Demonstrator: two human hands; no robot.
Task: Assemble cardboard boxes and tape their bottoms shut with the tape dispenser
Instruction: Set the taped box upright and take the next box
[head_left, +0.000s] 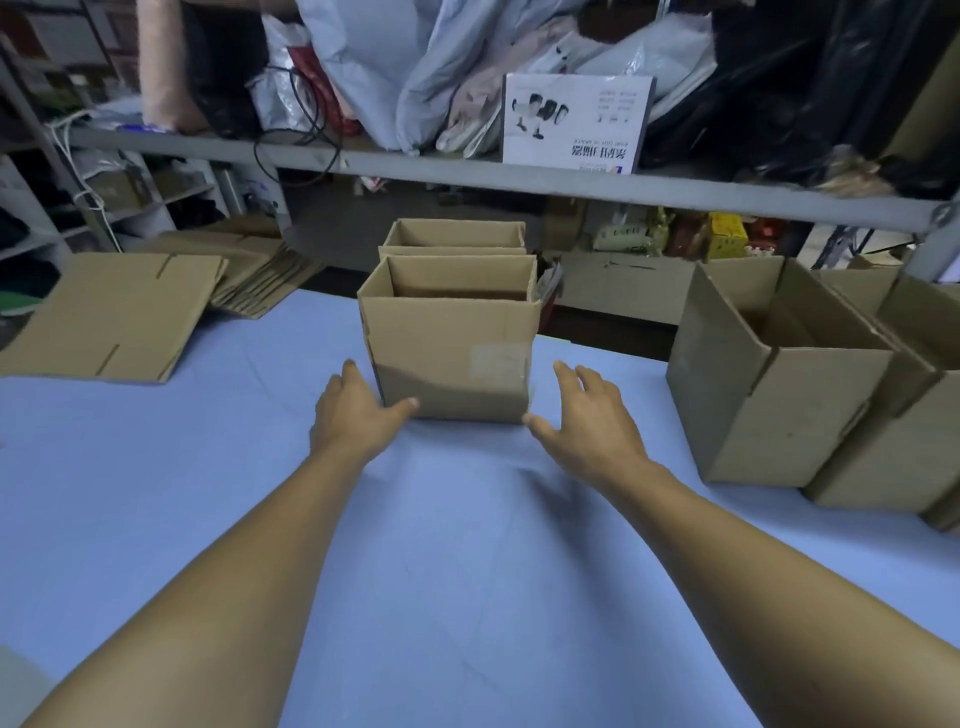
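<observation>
From the head view, an open-topped cardboard box stands upright on the blue desk, a second box just behind it. The left hand, fingers straight, seems to touch its lower left corner; the right hand is spread, holding nothing, beside the right corner. Flat cardboard sheets lie far left.

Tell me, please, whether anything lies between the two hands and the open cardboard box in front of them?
Nothing visible does. The left hand touches the open brown cardboard box at its lower left corner; the right hand hovers beside its right side over bare blue tabletop.
</observation>
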